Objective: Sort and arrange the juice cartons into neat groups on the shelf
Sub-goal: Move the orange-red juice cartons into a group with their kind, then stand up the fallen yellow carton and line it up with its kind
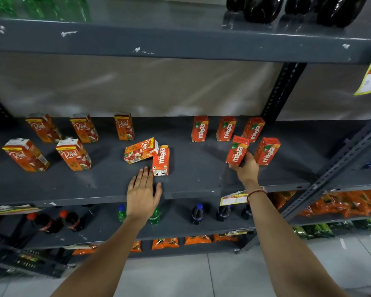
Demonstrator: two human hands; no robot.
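Note:
On the grey shelf (94,185), several Real cartons stand upright at the left, such as the front one (73,154). Several Maaza cartons stand at the right, like the back one (199,128). In the middle, a Real carton (140,150) lies on its side, touching a Maaza carton (161,160) that lies flat. My left hand (142,195) rests open on the shelf, fingertips just short of the flat Maaza carton. My right hand (245,168) grips an upright Maaza carton (237,150) by its lower end, beside another Maaza carton (267,151).
A slotted upright post (282,91) stands behind the Maaza group. A diagonal brace (330,168) crosses at the right. Dark bottles (263,7) sit on the shelf above; cola and green bottles (197,213) fill the shelf below. A price tag (232,198) hangs off the front edge.

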